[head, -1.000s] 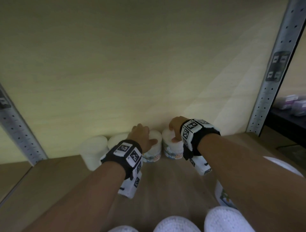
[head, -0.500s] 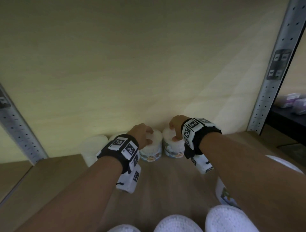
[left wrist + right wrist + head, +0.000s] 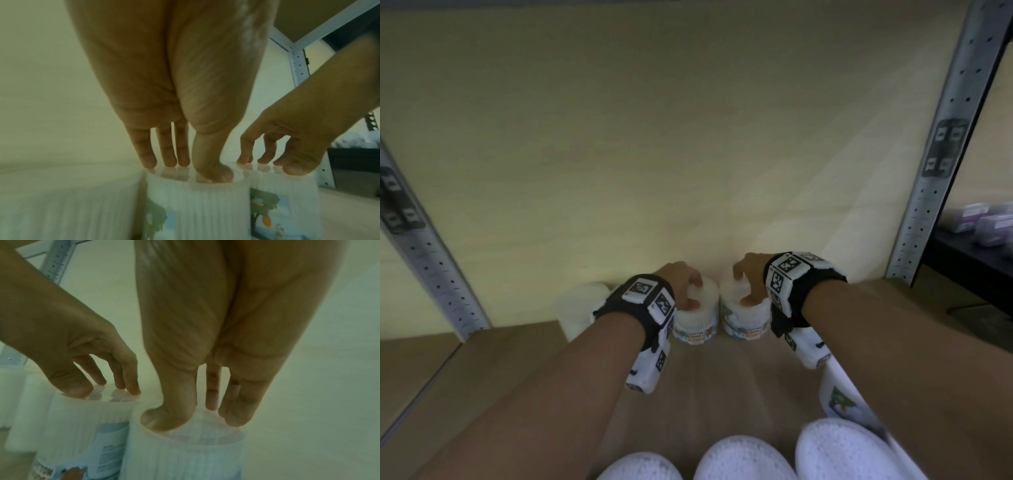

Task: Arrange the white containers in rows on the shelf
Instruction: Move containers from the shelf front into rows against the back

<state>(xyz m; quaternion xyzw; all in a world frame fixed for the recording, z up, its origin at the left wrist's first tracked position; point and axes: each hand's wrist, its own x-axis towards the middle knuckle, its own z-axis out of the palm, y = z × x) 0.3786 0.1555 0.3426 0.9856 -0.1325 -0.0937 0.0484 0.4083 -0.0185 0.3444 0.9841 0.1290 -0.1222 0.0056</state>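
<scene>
The left hand [image 3: 681, 281] is set on top of a white cotton-bud container [image 3: 697, 320], its fingertips [image 3: 148, 160] and thumb curved down onto the lid rim so that the container is gripped from above. The right hand [image 3: 751, 274] is placed the same way on a second cotton-bud container [image 3: 744, 317], with the thumb at the near edge of the lid and the fingers [image 3: 236, 417] at the far edge. Both containers are stood upright at the far edge of the wooden shelf [image 3: 517, 359], against the pale yellow back wall [image 3: 671, 137], and are set just beside each other; whether their sides touch cannot be told. Printed labels with a tree picture are seen on their lower halves.

To the left of the left-hand container, further white containers [image 3: 582, 308] are lined along the same back wall, partly hidden by the left wrist. Black bands with white marker blocks are worn on both wrists.

At the near edge of the shelf, three white lids [image 3: 743, 459] are seen in a row, and another labelled container [image 3: 842, 404] is partly hidden under the right forearm. Perforated grey metal uprights [image 3: 941, 154] are seen at the left and right of the shelf.
</scene>
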